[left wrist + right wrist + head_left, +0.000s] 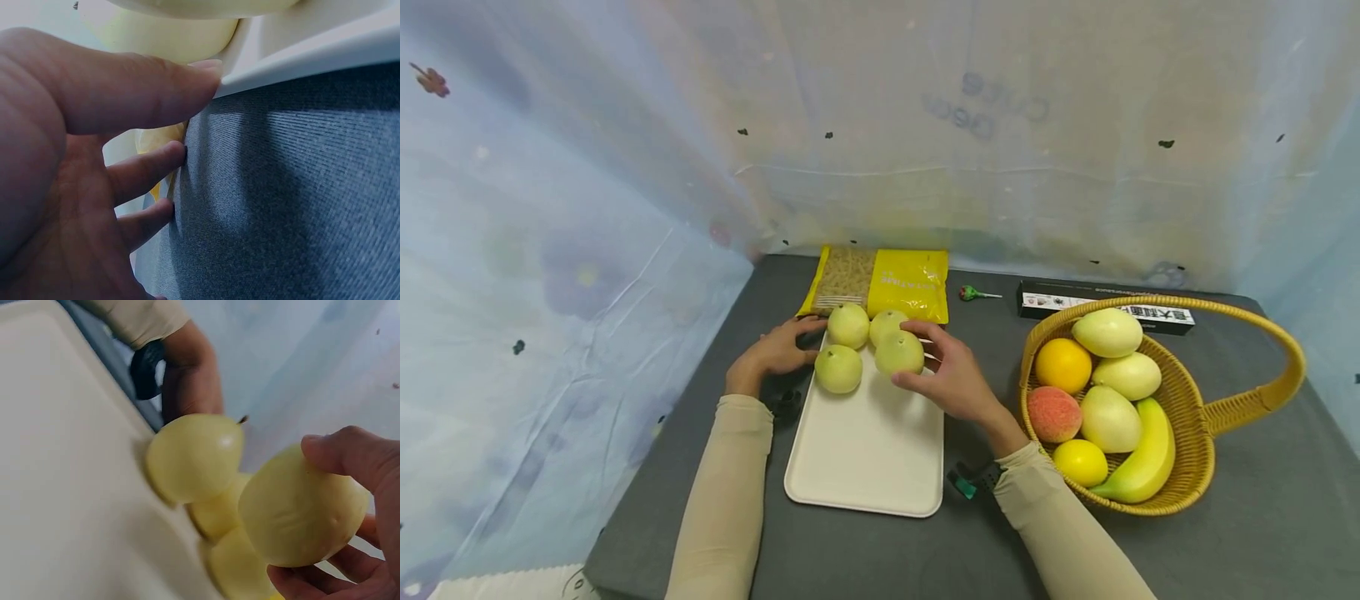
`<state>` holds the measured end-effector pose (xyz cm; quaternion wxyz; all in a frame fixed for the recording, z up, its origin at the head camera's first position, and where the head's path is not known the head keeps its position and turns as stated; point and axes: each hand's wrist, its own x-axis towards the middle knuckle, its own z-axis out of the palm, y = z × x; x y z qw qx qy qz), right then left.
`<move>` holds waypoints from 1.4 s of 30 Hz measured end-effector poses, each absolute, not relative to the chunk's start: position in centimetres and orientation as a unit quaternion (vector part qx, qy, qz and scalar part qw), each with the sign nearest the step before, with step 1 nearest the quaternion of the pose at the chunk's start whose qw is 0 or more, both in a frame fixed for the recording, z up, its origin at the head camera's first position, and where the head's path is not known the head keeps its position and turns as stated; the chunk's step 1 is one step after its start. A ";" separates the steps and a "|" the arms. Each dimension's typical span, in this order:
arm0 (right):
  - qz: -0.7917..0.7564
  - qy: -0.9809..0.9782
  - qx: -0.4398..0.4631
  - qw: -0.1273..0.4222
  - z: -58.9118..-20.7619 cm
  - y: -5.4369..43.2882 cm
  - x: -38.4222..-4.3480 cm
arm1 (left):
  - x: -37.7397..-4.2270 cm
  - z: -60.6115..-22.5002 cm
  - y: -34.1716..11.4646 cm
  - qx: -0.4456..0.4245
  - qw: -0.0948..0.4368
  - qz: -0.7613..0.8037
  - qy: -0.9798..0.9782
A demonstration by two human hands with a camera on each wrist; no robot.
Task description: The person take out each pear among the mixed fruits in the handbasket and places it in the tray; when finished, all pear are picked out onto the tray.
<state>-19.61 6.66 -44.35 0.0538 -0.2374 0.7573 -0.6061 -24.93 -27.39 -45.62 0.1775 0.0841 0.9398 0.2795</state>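
Observation:
My right hand grips a pale yellow-green pear between thumb and fingers, held over the far part of the white tray. In the right wrist view, that pear shows its dimpled skin, with the thumb on one side and fingertips beneath. Three similar pears, one at the left, one behind it and one partly hidden, are grouped at the tray's far end. My left hand stays at the tray's left edge, its thumb at the rim and its fingers spread loosely over the dark cloth.
A wicker basket at the right holds a peach, an orange, a lemon, a banana and several pale fruits; its handle rises rightward. Behind the tray lie a yellow pasta bag, a lollipop and a long black box.

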 end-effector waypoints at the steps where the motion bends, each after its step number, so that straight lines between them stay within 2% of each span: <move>1: -0.603 0.761 -0.235 0.053 -44.7 6.5 -19.7 | -24.9 -45.6 -27.4 0.084 0.178 0.280 0.940; 13: -0.566 0.794 -0.217 0.053 -47.8 4.7 -19.6 | -25.0 -45.8 -27.6 0.085 0.177 0.276 0.941; 24: -0.526 0.820 -0.223 0.026 -47.8 4.5 -19.2 | -24.8 -45.6 -27.4 0.086 0.177 0.277 0.940; 34: -0.485 0.830 -0.274 0.026 -43.2 8.2 -16.3 | -24.8 -45.9 -27.5 0.084 0.181 0.278 0.940; 42: -0.452 0.819 -0.351 0.041 -37.9 16.3 -13.5 | -24.9 -45.9 -27.5 0.087 0.179 0.279 0.939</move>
